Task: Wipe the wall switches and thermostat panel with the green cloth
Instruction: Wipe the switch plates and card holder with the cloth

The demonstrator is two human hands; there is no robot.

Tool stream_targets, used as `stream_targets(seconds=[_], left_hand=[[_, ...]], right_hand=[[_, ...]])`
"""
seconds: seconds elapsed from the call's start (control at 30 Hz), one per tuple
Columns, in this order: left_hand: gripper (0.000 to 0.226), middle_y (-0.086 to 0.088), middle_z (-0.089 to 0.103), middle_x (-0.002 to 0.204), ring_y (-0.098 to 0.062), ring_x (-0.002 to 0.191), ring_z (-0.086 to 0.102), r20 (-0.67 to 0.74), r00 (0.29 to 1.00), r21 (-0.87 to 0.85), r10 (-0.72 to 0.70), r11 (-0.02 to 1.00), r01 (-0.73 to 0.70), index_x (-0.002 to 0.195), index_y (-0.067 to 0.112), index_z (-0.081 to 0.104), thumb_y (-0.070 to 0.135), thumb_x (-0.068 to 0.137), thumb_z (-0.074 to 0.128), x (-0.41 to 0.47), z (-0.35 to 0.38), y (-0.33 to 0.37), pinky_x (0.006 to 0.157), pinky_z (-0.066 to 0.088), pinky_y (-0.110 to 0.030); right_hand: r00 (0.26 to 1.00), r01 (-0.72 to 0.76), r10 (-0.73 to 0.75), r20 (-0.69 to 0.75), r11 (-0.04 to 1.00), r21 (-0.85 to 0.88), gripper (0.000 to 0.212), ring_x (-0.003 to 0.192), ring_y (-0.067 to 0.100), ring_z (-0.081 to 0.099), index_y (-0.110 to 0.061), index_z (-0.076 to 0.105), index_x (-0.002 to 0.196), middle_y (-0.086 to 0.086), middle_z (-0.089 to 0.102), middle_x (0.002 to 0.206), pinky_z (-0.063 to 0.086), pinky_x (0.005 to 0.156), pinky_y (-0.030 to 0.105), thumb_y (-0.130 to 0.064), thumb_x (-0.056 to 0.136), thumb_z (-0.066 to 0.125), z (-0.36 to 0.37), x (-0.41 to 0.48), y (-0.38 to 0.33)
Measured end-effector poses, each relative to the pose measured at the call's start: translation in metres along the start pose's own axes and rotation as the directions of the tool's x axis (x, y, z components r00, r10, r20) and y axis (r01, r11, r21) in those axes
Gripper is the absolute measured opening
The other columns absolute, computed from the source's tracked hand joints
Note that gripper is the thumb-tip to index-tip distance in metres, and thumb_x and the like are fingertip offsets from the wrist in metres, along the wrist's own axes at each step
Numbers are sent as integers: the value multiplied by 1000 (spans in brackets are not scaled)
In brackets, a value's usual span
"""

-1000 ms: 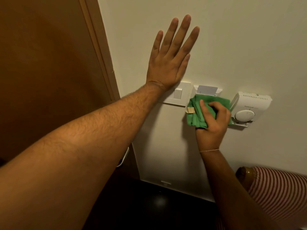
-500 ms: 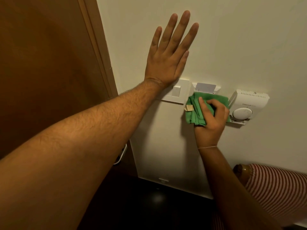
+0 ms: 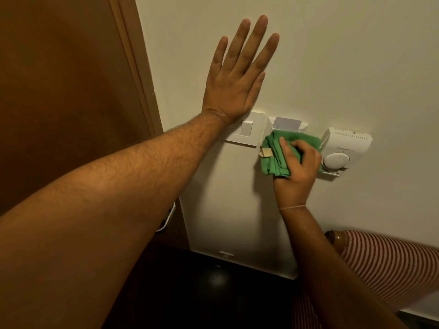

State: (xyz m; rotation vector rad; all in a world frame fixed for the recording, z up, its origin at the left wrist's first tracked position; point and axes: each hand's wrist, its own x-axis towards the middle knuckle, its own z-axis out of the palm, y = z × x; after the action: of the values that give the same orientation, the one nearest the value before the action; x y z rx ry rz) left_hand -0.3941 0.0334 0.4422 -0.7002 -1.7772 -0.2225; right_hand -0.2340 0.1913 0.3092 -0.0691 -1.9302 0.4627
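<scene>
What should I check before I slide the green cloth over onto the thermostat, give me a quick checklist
1. Green cloth gripped in the right hand: ok.
2. Cloth pressed against the key card holder, not hanging loose: ok.
3. Path to the thermostat free of obstacles: ok.
4. Left hand braced flat on the wall, off the light switch rocker: ok.
5. Card seated in its holder: ok.
6. Thermostat dial setting noted: cannot tell, markings too small.
</scene>
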Motion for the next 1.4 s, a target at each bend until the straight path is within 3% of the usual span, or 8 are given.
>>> stream_targets(seconds=[0.13, 0.33, 0.6, 0.87, 1.0, 1.2, 1.3, 1.4], left_hand=[[77, -16, 27, 178, -39, 166, 24, -12, 1000, 4, -14, 1000, 14, 175, 22, 7, 25, 111, 51, -1, -1, 1, 137, 8, -55], [67, -18, 32, 177, -39, 165, 27, 11, 1000, 31, -27, 999, 27, 174, 19, 25, 29, 112, 49, 0, -3, 2, 136, 14, -57], [71, -14, 22, 177, -40, 165, 27, 18, 1000, -11, -7, 1000, 7, 174, 23, 7, 28, 113, 43, -1, -6, 1, 135, 21, -61], [72, -17, 31, 177, -41, 165, 30, 16, 1000, -6, -25, 1000, 25, 177, 19, 17, 28, 112, 48, 1, -6, 2, 136, 19, -59], [78, -14, 22, 177, -38, 165, 24, 21, 1000, -6, 5, 1000, -5, 171, 27, -4, 28, 112, 46, 0, -3, 1, 137, 14, -57], [78, -13, 19, 178, -27, 173, 3, 20, 1000, -25, -9, 1000, 9, 173, 28, -1, 27, 112, 49, -1, -1, 0, 138, 3, -52], [78, -13, 18, 179, -20, 167, -15, 27, 999, -33, -18, 999, 19, 173, 27, 0, 26, 112, 49, -1, -2, -2, 139, 1, -51], [79, -13, 20, 179, -26, 173, -2, 40, 999, -38, -14, 999, 16, 173, 28, -1, 28, 112, 49, 0, -3, -1, 138, 1, -52]], right_hand=[[1000, 12, -12, -2, 1000, 13, 47, 116, 32, 55, -15, 73, 135, 15, 65, 123, 50, 98, 39, -14, 89, 84, 17, 13, -27], [955, 205, -185, 233, 977, -65, 53, 115, 37, 60, -10, 75, 131, 19, 71, 122, 53, 94, 46, -10, 81, 91, 6, -13, -9], [999, -36, 36, -6, 999, 13, 51, 120, 33, 54, -15, 67, 141, 13, 59, 129, 53, 101, 39, -17, 92, 81, 0, 7, -12], [930, 301, -282, 233, 952, -48, 39, 117, 32, 54, -9, 76, 129, 21, 72, 121, 51, 94, 45, -21, 92, 75, 12, -11, -9], [977, 126, -105, 185, 986, -105, 50, 116, 40, 60, -9, 72, 135, 21, 67, 125, 54, 96, 49, -15, 86, 86, -4, -21, 17], [999, -30, 29, -19, 999, -13, 47, 120, 32, 52, -12, 68, 141, 14, 59, 128, 51, 102, 40, -18, 95, 76, 4, 6, -9], [994, 106, -106, 12, 992, -75, 48, 118, 33, 51, -13, 70, 139, 15, 60, 126, 49, 99, 44, -14, 92, 80, 15, 15, -16], [954, 272, -253, 163, 956, -109, 44, 117, 33, 51, -10, 73, 136, 18, 68, 124, 54, 95, 48, -17, 92, 79, 10, 0, -7]])
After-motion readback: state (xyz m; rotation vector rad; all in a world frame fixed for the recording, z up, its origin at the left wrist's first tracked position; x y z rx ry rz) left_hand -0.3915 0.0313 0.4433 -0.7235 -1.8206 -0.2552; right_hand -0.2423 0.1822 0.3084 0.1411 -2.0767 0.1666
